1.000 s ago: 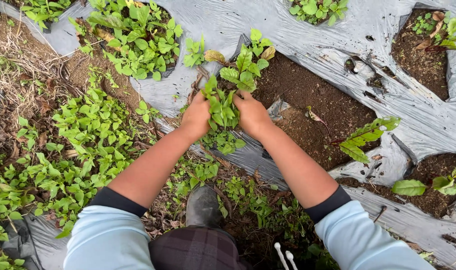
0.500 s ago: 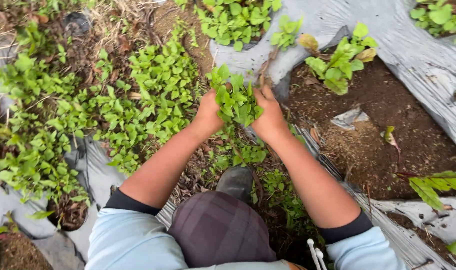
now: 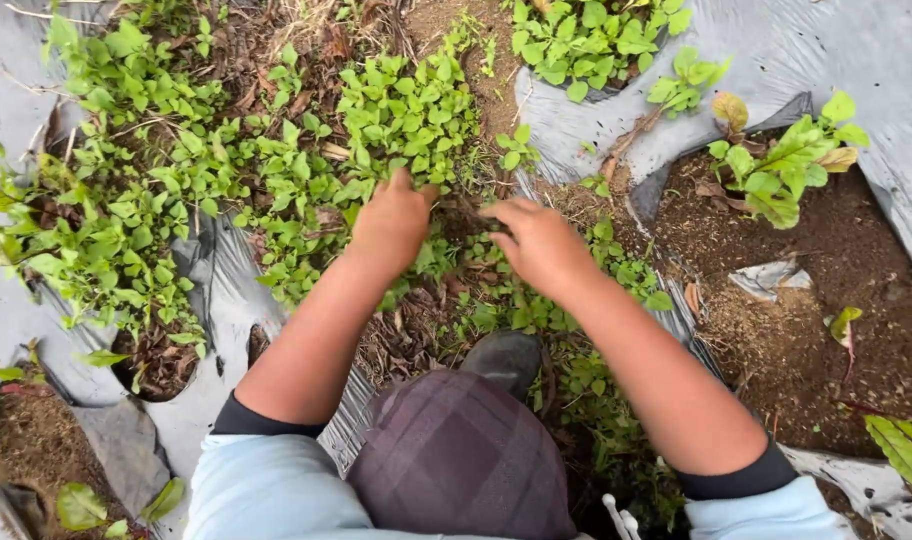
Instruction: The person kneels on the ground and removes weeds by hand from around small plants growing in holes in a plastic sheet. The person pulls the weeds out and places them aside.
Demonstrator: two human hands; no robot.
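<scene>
Left hand [image 3: 394, 218] sat fingers-down in the weed patch [image 3: 276, 170], closure hidden, can't tell. Patch ran left and away from it, so left was nearer. Right hand [image 3: 538, 240], right of patch, fingers loosely spread, held nothing.

Glossy grey plastic sheet [image 3: 836, 50] lies wrinkled over crumbly, matt brown soil [image 3: 786, 340]; smooth-leaved weeds [image 3: 396, 110] spread beside dry, rough brown stems [image 3: 416, 330].

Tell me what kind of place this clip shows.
Most likely an outdoor vegetable bed or small farm plot: grey plastic mulch sheeting with planting holes, bare soil, and low green weeds under both hands.
</scene>
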